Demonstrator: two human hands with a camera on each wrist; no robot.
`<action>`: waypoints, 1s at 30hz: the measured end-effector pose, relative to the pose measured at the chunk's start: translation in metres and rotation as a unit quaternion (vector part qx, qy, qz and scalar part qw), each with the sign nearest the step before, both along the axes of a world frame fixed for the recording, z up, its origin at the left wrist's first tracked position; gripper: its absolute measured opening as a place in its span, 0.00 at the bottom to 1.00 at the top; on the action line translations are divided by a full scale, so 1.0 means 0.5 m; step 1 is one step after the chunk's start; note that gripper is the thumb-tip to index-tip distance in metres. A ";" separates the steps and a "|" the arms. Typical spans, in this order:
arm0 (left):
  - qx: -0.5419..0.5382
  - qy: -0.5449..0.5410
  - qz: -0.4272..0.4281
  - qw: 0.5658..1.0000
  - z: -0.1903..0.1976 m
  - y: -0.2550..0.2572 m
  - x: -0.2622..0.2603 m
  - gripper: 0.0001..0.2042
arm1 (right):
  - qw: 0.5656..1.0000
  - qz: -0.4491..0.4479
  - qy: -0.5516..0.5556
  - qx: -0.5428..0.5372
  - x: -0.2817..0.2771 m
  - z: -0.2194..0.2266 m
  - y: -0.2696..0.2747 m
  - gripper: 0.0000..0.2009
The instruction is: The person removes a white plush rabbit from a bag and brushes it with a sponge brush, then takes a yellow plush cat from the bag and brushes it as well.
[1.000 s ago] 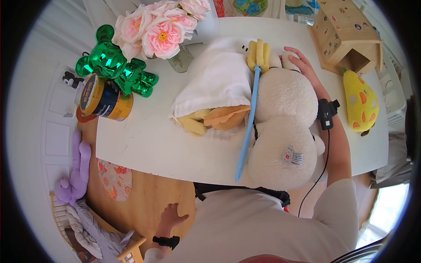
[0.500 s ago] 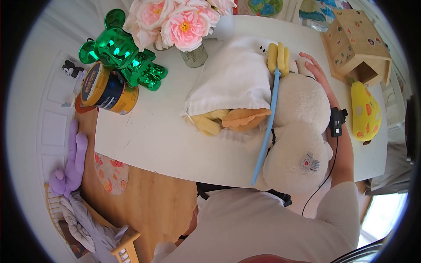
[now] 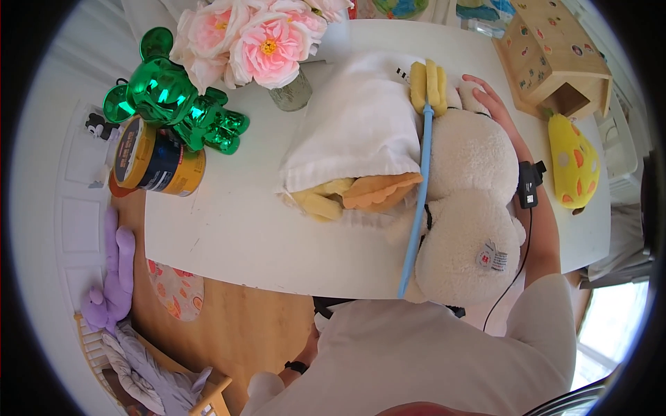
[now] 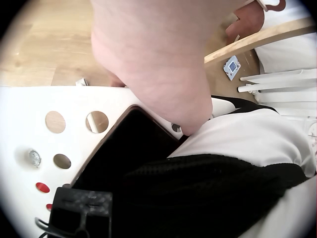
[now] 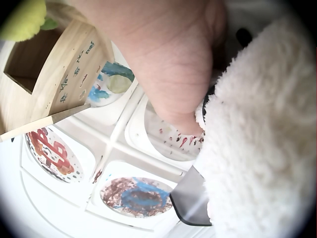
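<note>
A cream plush toy lies face down on the white table, a tag on its rounded lower part. Against its far end rests my right hand, fingers extended; the right wrist view shows the hand beside the plush fur. My left hand is low beside my waist, mostly hidden by my shirt. In the left wrist view the hand is above a dark flat device on a white surface with round holes; its fingertips are hidden.
Left of the plush lie a blue stick with a yellow head and a white cloth bag with soft pieces showing. A flower vase, green bear figure, tub, wooden house and yellow plush surround them.
My left hand has moved from above the floor, where its spread fingers showed, in to my waist. My right hand stays at the plush. The head view has shifted slightly.
</note>
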State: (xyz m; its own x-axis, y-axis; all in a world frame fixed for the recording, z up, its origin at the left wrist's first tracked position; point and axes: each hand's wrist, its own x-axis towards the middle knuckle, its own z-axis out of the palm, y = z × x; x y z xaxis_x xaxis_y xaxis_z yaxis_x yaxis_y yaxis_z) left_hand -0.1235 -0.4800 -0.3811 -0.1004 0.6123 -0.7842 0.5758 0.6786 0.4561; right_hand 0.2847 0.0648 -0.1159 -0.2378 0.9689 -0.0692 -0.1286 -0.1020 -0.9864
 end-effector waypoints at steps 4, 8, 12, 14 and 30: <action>0.008 0.000 -0.003 1.000 -0.020 0.022 0.000 0.25 | 1.000 -0.007 -0.014 0.009 0.000 0.001 -0.001 0.24; 0.018 -0.003 -0.004 1.000 -0.039 0.043 0.000 0.24 | 1.000 -0.012 0.000 -0.001 -0.007 0.007 -0.009 0.24; 0.025 -0.006 -0.003 1.000 -0.059 0.069 0.003 0.24 | 1.000 -0.005 0.008 -0.002 -0.006 0.016 -0.007 0.23; 0.023 -0.008 -0.005 1.000 -0.067 0.077 0.000 0.24 | 1.000 0.001 0.015 -0.004 -0.008 0.016 -0.011 0.23; -0.069 -0.039 -0.044 0.996 -0.010 0.125 -0.027 0.22 | 0.996 -0.045 0.075 -0.035 -0.016 0.013 -0.014 0.23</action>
